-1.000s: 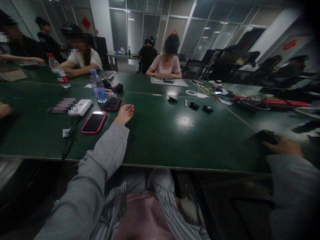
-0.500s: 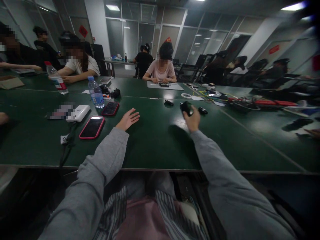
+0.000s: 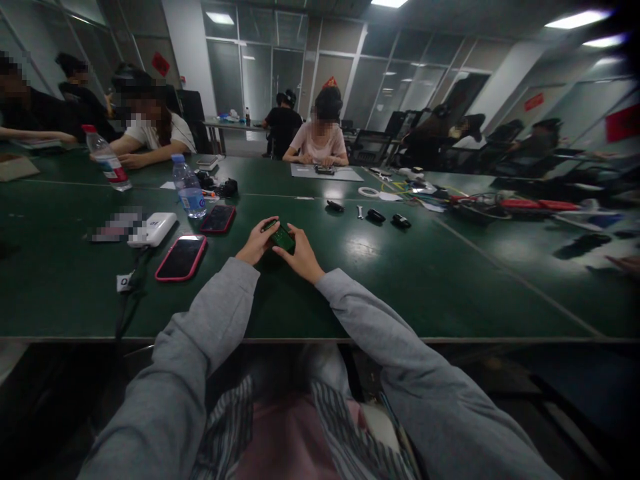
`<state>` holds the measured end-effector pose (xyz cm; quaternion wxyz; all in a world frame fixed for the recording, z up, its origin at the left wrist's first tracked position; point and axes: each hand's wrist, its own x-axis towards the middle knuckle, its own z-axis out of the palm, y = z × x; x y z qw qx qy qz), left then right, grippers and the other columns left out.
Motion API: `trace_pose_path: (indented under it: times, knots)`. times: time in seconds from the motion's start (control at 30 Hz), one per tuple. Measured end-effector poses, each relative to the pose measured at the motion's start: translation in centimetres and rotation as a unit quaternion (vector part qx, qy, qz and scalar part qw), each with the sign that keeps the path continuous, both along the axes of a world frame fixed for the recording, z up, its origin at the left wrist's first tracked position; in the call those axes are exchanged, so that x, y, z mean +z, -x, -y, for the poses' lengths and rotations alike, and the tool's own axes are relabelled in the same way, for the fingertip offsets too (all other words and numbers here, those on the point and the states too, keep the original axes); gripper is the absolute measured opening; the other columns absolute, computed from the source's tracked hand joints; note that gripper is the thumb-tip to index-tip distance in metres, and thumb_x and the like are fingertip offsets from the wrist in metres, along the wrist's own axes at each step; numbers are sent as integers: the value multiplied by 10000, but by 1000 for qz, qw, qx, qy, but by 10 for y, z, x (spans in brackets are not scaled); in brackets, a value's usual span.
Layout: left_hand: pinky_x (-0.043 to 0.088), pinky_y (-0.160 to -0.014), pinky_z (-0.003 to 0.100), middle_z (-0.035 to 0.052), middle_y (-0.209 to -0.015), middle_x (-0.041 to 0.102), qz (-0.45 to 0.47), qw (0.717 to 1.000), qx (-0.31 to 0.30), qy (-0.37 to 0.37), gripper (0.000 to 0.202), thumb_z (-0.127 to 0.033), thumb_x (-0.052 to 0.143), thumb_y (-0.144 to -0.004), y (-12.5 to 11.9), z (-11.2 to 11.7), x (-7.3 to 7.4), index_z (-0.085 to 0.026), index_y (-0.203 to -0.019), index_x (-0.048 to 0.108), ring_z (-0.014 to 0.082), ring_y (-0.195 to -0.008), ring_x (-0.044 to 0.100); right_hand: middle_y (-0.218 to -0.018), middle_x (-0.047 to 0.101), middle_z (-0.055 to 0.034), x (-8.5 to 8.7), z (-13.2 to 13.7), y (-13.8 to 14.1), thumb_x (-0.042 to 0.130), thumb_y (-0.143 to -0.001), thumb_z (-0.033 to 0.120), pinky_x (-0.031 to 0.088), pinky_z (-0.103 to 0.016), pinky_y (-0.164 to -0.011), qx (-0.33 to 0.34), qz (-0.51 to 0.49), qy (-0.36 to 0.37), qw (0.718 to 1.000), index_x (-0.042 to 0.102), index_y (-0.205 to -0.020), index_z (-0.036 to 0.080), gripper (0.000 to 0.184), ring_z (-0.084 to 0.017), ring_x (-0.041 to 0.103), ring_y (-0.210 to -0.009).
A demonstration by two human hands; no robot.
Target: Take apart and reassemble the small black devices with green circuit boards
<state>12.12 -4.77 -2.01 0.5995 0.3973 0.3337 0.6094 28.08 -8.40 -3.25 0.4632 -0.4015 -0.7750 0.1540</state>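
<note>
A small dark object with a green face (image 3: 281, 236) sits between both my hands, just above the green table (image 3: 400, 280). My left hand (image 3: 256, 243) grips its left side with curled fingers. My right hand (image 3: 301, 252) pinches its right side. Both grey sleeves reach forward from the near edge. A pink-cased phone (image 3: 181, 257) lies to the left of my left hand.
A second phone (image 3: 219, 218), a white power bank (image 3: 153, 229) and a water bottle (image 3: 189, 187) lie at the left. Small dark parts (image 3: 376, 215) and cables (image 3: 480, 203) are further right. Several people sit at the far side.
My right hand came from the far right with a dark object, passed the middle of the table, and met my left hand, which closed on it too.
</note>
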Motion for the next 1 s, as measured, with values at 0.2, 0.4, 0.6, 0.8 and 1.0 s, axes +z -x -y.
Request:
trace_pose_path:
  times: [0.2, 0.4, 0.6, 0.8, 1.0]
  knots:
    - [546, -733, 262, 75, -1058, 696, 29, 999, -39, -11, 375, -257, 792, -779, -1, 3, 5, -184, -1129, 678, 168, -901, 671, -1102, 633, -44, 8, -2, -2, 474, -930, 669, 538, -363, -955, 65, -300, 319, 897, 546, -1169, 238, 499, -174, 616, -1047]
    - [539, -855, 320, 82, -1102, 705, 53, 995, -85, -28, 340, -243, 772, -802, -1, 10, 14, -176, -1121, 674, 183, -956, 677, -1019, 675, -28, 25, 9, -1, 532, -978, 402, 605, -287, -718, 184, -452, 505, 712, 557, -1164, 257, 237, -150, 658, -871]
    - [521, -798, 279, 67, -990, 721, 63, 994, -85, 16, 273, -235, 725, -844, -4, 5, 7, -164, -1104, 680, 150, -848, 672, -968, 651, -3, 18, 2, 7, 592, -924, 363, 589, -276, -677, 130, -471, 478, 730, 545, -1090, 248, 207, -142, 640, -841]
    - [507, -739, 304, 79, -762, 687, 46, 984, -87, 151, 402, -523, 593, -914, -12, 2, -1, -136, -970, 687, 174, -722, 660, -960, 589, 7, 0, -11, 26, 608, -886, 429, 537, -284, -799, -31, -396, 297, 869, 458, -1194, 268, 378, -131, 606, -857]
    - [526, -784, 320, 113, -839, 719, 61, 980, -91, 167, 586, -673, 438, -920, -21, 14, 6, -152, -1032, 683, 228, -876, 690, -1104, 559, -69, -12, -14, 31, 606, -868, 409, 475, -395, -969, -12, -186, 110, 976, 465, -1213, 235, 412, -193, 565, -1006]
